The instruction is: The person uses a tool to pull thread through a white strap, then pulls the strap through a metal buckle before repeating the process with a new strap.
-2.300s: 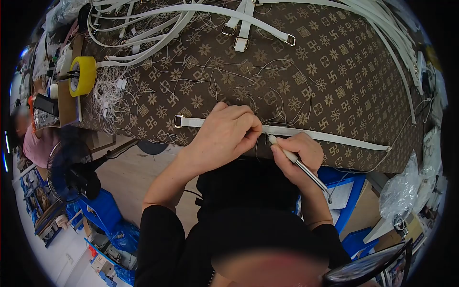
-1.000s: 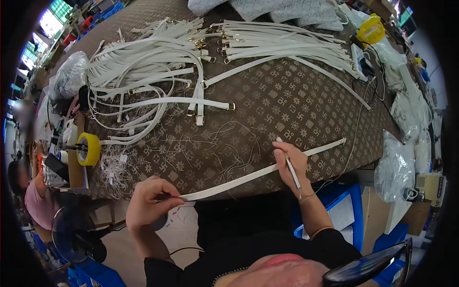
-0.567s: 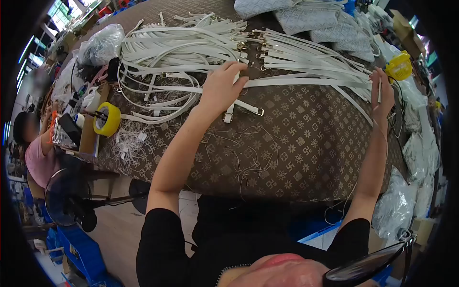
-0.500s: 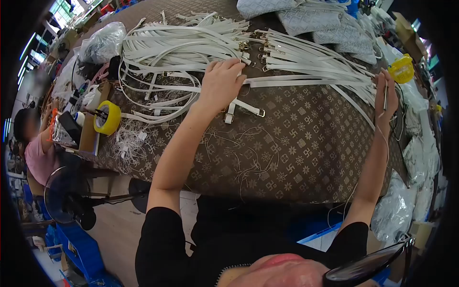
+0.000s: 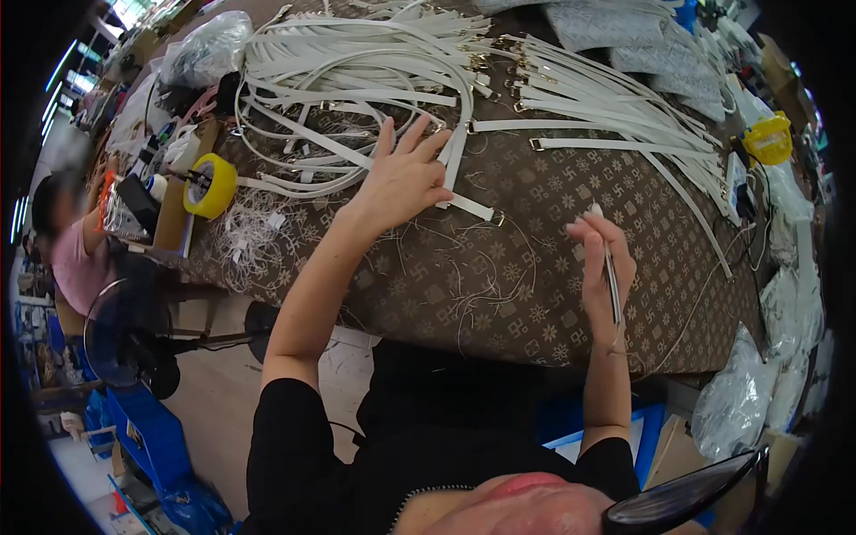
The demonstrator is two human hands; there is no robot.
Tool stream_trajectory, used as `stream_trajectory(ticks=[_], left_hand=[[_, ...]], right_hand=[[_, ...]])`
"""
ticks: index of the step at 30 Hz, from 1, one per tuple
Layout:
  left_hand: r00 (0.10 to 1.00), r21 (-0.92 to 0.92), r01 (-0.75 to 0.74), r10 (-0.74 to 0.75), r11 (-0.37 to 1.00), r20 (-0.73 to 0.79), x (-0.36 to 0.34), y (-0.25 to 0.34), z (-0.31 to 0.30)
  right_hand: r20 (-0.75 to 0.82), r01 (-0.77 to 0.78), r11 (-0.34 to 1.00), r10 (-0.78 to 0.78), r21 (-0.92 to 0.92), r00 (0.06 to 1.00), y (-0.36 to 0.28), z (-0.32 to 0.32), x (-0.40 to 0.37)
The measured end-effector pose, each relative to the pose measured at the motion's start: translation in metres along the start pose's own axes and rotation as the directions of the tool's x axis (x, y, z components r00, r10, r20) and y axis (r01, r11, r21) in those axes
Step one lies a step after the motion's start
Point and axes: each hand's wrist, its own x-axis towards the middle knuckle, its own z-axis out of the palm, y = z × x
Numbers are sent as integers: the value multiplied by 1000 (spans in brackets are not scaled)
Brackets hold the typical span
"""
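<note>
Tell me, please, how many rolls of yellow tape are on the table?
1 for certain: the yellow tape roll at the table's left end. A yellow object at the right edge might be another; too blurred to tell.

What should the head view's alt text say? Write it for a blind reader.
A person's left hand lies spread on white buckled straps heaped on a brown patterned table, while the right hand holds a thin metal tool. A yellow tape roll sits near the table's edge.

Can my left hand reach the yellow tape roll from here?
Probably yes. The left hand lies open on the white straps, and the yellow tape roll sits to its left with only flat straps and threads between.
</note>
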Motion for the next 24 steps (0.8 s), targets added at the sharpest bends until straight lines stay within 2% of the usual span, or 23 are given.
stream_trajectory(ticks=[3,4,5,6,7,8,10,11,13,14,16,17,19,20,21,23,24], left_hand=[[995,-87,-18,10,996,-101,-7,17,6],[999,-81,11,-15,997,-49,-4,41,-5],[999,-204,-23,15,979,-41,-5,60,-8],[998,-332,-55,46,942,-36,-8,78,-7],[991,-389,-120,86,913,-102,-11,95,-5],[978,-438,-187,123,879,-172,-14,108,-3],[968,-468,-232,157,852,-194,-19,118,-2],[967,-481,-242,167,843,-195,-21,120,-1],[965,-497,-250,174,831,-194,-25,116,-5],[969,-441,-226,154,869,-193,-29,103,-17],[983,-370,-138,80,919,-167,-42,73,-44],[990,-355,-79,30,932,-141,-51,57,-58],[984,-300,82,-124,950,-124,-69,31,-82],[977,-355,154,-196,922,-84,-77,22,-91],[965,-407,223,-260,886,-39,-86,15,-95],[863,-624,481,-458,616,214,-107,3,-93],[838,-561,535,-480,632,259,-111,3,-94]], right_hand=[[1,-21,999,21,41,1000,-9,12,-10],[-14,7,999,-7,31,1000,-11,15,-12],[-7,11,999,-10,33,1000,-8,19,-12],[-42,80,996,-82,-46,996,-3,21,-14],[-70,144,981,-154,-129,986,1,21,-16],[-59,145,981,-153,-133,986,1,18,-20],[-36,-84,994,81,-74,996,1,9,-32],[-32,-85,993,82,-78,996,2,4,-36],[-88,43,966,-68,-256,994,5,-8,-40],[-145,119,947,-168,-298,975,9,-18,-36],[-267,-36,943,-57,-331,962,21,-49,-37],[-304,-48,921,-77,-386,950,32,-67,-36],[-315,-217,857,67,-468,947,46,-100,-41],[-298,-110,864,-47,-490,954,54,-109,-42],[-317,-148,848,-25,-509,948,55,-113,-44],[-357,-295,845,135,-446,924,55,-123,-49],[-377,-329,822,152,-465,914,56,-125,-49]])
